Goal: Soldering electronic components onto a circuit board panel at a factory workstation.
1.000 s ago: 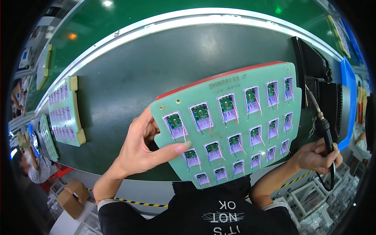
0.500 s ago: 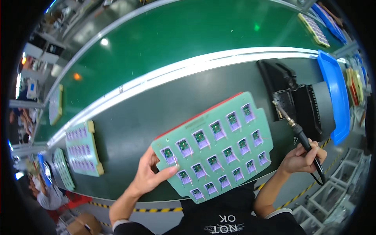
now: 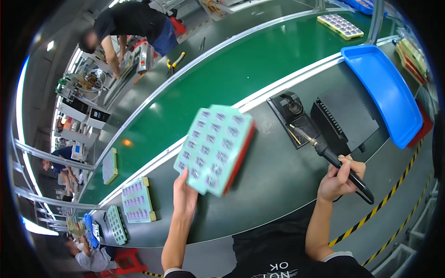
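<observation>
My left hand (image 3: 185, 197) grips the lower left edge of a light-green fixture board (image 3: 214, 146), its thumb on the face. Rows of pockets in the board hold small parts, blurred here; a red layer shows along its right edge. It is tilted in the air over the bench, near the conveyor rail. My right hand (image 3: 342, 177) is closed around the black handle of a soldering iron (image 3: 330, 154). The iron's metal tip points up-left, over the black iron stand (image 3: 296, 118).
A black box-shaped unit (image 3: 350, 111) and a blue tray (image 3: 388, 88) lie at the right. Similar fixture boards stand at the left: a yellow-edged one (image 3: 138, 199) and a green one (image 3: 116, 224). The green conveyor (image 3: 222, 76) runs behind the rail. A person (image 3: 134, 28) works beyond it.
My left hand has lifted the fixture board away from my body and turned it. The view has swung too. The soldering iron stays in my right hand, its tip still by the stand.
</observation>
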A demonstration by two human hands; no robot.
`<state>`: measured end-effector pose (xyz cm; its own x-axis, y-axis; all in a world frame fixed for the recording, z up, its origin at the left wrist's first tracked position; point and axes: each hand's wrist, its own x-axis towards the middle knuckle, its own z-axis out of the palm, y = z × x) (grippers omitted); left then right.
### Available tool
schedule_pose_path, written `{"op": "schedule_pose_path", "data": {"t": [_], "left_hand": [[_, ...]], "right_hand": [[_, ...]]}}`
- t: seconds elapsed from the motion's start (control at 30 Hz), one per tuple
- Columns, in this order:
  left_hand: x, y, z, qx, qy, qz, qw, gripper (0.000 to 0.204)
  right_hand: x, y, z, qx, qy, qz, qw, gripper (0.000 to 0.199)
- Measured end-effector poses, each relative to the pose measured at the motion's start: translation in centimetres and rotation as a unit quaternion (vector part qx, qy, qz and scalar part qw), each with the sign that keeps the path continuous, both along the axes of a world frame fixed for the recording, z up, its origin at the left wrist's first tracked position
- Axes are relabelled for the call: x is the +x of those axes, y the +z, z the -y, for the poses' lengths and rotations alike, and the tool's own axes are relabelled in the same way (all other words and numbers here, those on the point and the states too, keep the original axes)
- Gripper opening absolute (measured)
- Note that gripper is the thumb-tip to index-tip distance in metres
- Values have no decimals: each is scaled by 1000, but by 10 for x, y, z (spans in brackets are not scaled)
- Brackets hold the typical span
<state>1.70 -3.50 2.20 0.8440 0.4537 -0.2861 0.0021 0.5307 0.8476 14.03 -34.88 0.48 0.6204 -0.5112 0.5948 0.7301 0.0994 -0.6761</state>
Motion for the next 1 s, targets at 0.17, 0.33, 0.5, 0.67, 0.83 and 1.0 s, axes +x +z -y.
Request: {"op": "schedule_pose_path", "data": {"t": [0.17, 0.33, 0.5, 0.67, 0.83, 1.0], "left_hand": [[102, -24, -39, 20, 66, 101, 992, 44], [193, -43, -69, -30, 137, 146, 979, 41], [214, -41, -81, -82, 107, 118, 984, 40], [188, -8, -63, -289, -118, 46, 949, 49], [187, -7, -52, -326, -50, 120, 936, 49], [196, 7, -25, -321, 1, 38, 946, 54]], "right_hand": [[-1, 6, 3, 17, -27, -44, 999, 16], [-5, 3, -2, -13, 13, -55, 998, 15], [-5, -4, -1, 3, 23, -68, 997, 13], [0, -5, 8, -34, 0, -81, 996, 13], [-1, 3, 1, -42, 24, -49, 998, 14], [-2, 1, 1, -55, 1, -76, 996, 13]]}}
